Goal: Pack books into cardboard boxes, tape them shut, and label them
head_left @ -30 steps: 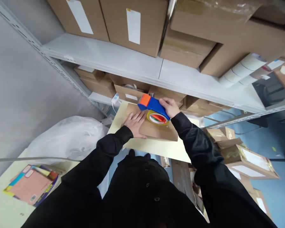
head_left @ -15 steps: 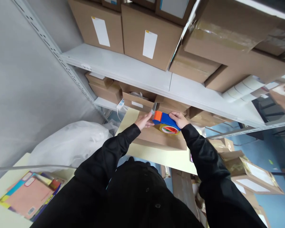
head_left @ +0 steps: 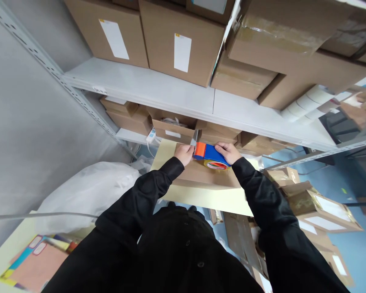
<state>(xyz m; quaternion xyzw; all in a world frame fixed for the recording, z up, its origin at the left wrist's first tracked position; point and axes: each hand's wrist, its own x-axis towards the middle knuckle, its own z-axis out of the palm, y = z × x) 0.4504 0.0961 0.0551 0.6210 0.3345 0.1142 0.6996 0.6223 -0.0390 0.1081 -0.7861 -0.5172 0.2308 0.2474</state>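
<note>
Two-handed over the cream table (head_left: 213, 199), grasping the rear end of a blue and orange tape dispenser (head_left: 210, 153) with the right hand (head_left: 228, 153), thumb and fingers closed around it. Clenched at the orange front end with the left hand (head_left: 184, 154), fingers curled in; on what exactly, too small to tell. Just above those fingers, a thin greyish strip (head_left: 195, 137), probably loose tape or part of the dispenser. Under the blue body, a yellow tape roll (head_left: 217, 165) with a white, red and green core.

Directly below the dispenser, a brown carton (head_left: 201, 176), set back from the table's near edge. Above that carton, towards its far left corner, the left hand; over its far right part, the right hand.

Past the table's far edge, an open box (head_left: 174, 133) with a white label, and, near the far left corner, a white power strip (head_left: 151, 134). Higher up, a pale shelf (head_left: 140, 87) bearing large boxes (head_left: 161, 40), with white rolls (head_left: 307, 101) towards its right end. To the left, a white plastic bag (head_left: 88, 191) on a side table (head_left: 10, 244), beyond some colourful papers (head_left: 38, 266). To the right of the table, stacked parcels (head_left: 326, 209).
</note>
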